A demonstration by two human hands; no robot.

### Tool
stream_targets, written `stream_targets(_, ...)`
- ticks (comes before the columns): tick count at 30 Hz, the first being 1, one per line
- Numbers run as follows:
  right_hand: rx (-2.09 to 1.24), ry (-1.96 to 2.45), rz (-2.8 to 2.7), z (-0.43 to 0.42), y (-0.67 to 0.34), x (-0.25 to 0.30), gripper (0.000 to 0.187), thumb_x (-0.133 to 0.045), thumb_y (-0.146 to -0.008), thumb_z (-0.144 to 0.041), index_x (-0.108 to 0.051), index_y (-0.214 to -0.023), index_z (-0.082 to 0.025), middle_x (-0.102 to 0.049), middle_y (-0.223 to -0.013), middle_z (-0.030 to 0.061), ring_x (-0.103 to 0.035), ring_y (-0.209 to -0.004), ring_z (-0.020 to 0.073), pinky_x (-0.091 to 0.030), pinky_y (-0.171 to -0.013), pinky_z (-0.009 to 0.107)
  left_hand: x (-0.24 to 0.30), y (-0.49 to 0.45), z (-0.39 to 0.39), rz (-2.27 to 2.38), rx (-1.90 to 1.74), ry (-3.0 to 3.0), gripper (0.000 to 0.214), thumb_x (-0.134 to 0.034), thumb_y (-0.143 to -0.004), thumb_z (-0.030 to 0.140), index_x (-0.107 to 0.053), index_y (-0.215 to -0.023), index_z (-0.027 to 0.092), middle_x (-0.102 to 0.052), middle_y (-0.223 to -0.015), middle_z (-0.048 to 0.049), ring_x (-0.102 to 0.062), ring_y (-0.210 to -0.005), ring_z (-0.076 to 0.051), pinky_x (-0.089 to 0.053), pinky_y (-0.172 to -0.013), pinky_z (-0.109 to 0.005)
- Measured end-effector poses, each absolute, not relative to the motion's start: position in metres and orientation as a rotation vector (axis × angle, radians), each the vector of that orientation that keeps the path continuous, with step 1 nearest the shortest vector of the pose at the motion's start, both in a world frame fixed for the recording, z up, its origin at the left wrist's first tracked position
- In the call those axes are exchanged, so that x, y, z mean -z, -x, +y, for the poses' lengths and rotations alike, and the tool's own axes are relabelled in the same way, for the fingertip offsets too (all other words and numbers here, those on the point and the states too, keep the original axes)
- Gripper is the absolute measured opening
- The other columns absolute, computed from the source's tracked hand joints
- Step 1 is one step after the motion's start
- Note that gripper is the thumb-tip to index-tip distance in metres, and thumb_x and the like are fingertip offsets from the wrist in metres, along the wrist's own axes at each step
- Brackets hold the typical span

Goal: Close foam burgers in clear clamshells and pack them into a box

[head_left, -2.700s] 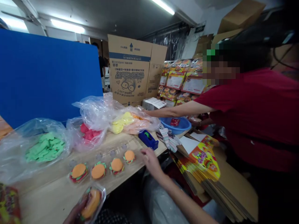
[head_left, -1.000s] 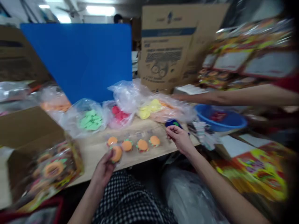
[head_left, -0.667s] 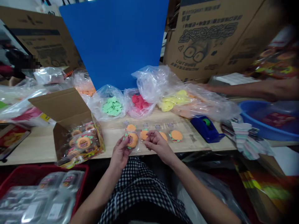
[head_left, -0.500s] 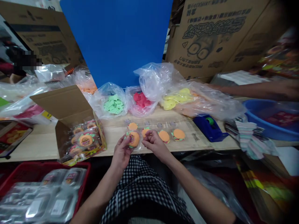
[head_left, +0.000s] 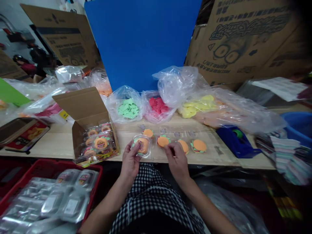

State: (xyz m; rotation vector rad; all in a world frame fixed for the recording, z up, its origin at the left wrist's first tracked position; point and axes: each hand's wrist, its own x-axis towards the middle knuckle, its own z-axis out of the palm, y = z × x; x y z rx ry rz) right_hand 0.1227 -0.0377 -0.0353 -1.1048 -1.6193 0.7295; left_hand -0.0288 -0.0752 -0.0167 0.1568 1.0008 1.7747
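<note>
My left hand (head_left: 131, 162) grips a small clear plastic box (head_left: 149, 150), thumb over its lid. Inside lies a toy-like burger (head_left: 141, 146) with an orange bun, green edges and a printed label. My right hand (head_left: 179, 161) has its fingers curled together at the lower right edge of another burger (head_left: 163, 141); whether anything is between the fingertips cannot be made out. Partly behind this hand sits a third burger (head_left: 183, 146), and to its right another burger (head_left: 198, 145). One more burger (head_left: 148, 133) lies just behind the held box.
An open carton (head_left: 81, 105) of boxed burgers stands left. Bags of green pieces (head_left: 128, 108), red pieces (head_left: 158, 105) and yellow pieces (head_left: 198, 105) line the back. At right are a blue tape dispenser (head_left: 236, 141) and a blue basin (head_left: 298, 125). A red crate (head_left: 98, 175) holds clear boxes.
The view has swung, so the table sits further right in it. My right hand has moved right, away from the held box, and its fingers have curled in. The co-worker's arm at right has gone from view.
</note>
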Motion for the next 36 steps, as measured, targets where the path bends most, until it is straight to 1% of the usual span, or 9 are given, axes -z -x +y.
stream_targets(3,-0.745,1.072,-1.757,-0.047,-0.113,0.025,0.019,-0.045,-0.082,-0.037,-0.050,-0.074,-0.021,-0.046,-0.072,0.0017,-0.042,-0.070,0.0165,-0.034,-0.067,0.030,0.018,0.028,-0.078,0.989,-1.772,-0.200,0.033,-0.071,-0.061,0.014,-0.057,-0.090,0.018,-0.064,-0.086,0.0007,-0.060,-0.075,-0.012,-0.048,-0.065,-0.023)
stream_targets(9,-1.369,0.981,-1.537,-0.051,-0.090,0.026,0.028,-0.045,-0.079,-0.048,-0.049,-0.071,-0.021,-0.046,-0.066,-0.0002,-0.043,-0.064,0.0152,-0.037,-0.060,0.026,0.012,0.022,-0.087,0.909,-1.764,-0.216,0.034,-0.070,-0.061,0.016,-0.055,-0.091,0.020,-0.064,-0.089,-0.0003,-0.060,-0.079,-0.012,-0.047,-0.072,-0.024)
stream_targets(14,-1.560,0.982,-1.347,-0.060,-0.085,0.038,0.032,-0.051,-0.074,-0.052,-0.053,-0.073,-0.021,-0.048,-0.067,0.0005,-0.044,-0.064,0.0153,-0.039,-0.057,0.025,0.011,0.026,-0.097,0.933,-1.652,-0.240,0.034,-0.072,-0.060,0.020,-0.055,-0.090,0.018,-0.062,-0.091,-0.0036,-0.060,-0.073,-0.014,-0.048,-0.066,-0.027)
stream_targets(16,-1.593,1.000,-1.371,-0.063,-0.083,0.042,0.034,-0.050,-0.073,-0.054,-0.052,-0.068,-0.020,-0.047,-0.062,0.0000,-0.042,-0.057,0.0141,-0.036,-0.051,0.024,0.008,0.034,-0.101,0.976,-1.611,-0.289,0.035,-0.073,-0.058,0.020,-0.056,-0.088,0.017,-0.062,-0.089,-0.0043,-0.060,-0.071,-0.015,-0.048,-0.063,-0.027)
stream_targets(19,-1.598,0.916,-1.556,-0.065,-0.080,0.043,0.038,-0.042,-0.078,-0.054,-0.052,-0.064,-0.020,-0.044,-0.057,-0.0002,-0.039,-0.053,0.0132,-0.034,-0.049,0.025,-0.012,0.058,-0.107,1.024,-1.601,-0.444,0.036,-0.074,-0.057,0.017,-0.059,-0.090,0.016,-0.063,-0.090,-0.0054,-0.060,-0.076,-0.015,-0.048,-0.069,-0.027)
stream_targets(23,-1.597,0.820,-1.707,-0.061,-0.075,0.041,0.036,-0.037,-0.082,-0.050,-0.056,-0.089,-0.020,-0.048,-0.063,0.0008,-0.044,-0.059,0.0146,-0.037,-0.056,0.026,-0.060,0.128,-0.104,1.144,-1.791,-0.721,0.044,-0.073,-0.056,0.013,-0.059,-0.097,0.019,-0.063,-0.097,-0.0050,-0.060,-0.078,-0.017,-0.048,-0.070,-0.026)
stream_targets(26,-1.575,0.914,-1.711,-0.057,-0.071,0.044,0.034,-0.042,-0.080,-0.049,-0.053,-0.093,-0.019,-0.048,-0.065,0.0005,-0.045,-0.060,0.0148,-0.038,-0.056,0.027,-0.086,0.194,-0.087,1.297,-1.841,-0.970,0.043,-0.072,-0.054,0.011,-0.060,-0.095,0.018,-0.064,-0.094,-0.0043,-0.060,-0.077,-0.017,-0.049,-0.068,-0.026)
stream_targets(32,-1.546,0.981,-1.800,-0.057,-0.073,0.060,0.030,-0.045,-0.079,-0.047,-0.052,-0.091,-0.020,-0.052,-0.072,0.0018,-0.049,-0.067,0.0161,-0.039,-0.060,0.027,-0.065,0.266,-0.053,1.586,-1.344,-1.046,0.041,-0.073,-0.047,0.006,-0.064,-0.087,0.013,-0.066,-0.076,-0.0068,-0.061,-0.065,-0.019,-0.049,-0.060,-0.030)
stream_targets(36,-1.516,1.030,-1.804,-0.056,-0.081,0.071,0.028,-0.046,-0.079,-0.045,-0.052,-0.092,-0.021,-0.054,-0.074,0.0016,-0.051,-0.071,0.0165,-0.040,-0.063,0.028,-0.041,0.266,-0.049,1.593,-1.275,-0.869,0.041,-0.073,-0.046,0.003,-0.065,-0.084,0.013,-0.066,-0.074,-0.0088,-0.060,-0.060,-0.018,-0.047,-0.057,-0.028)
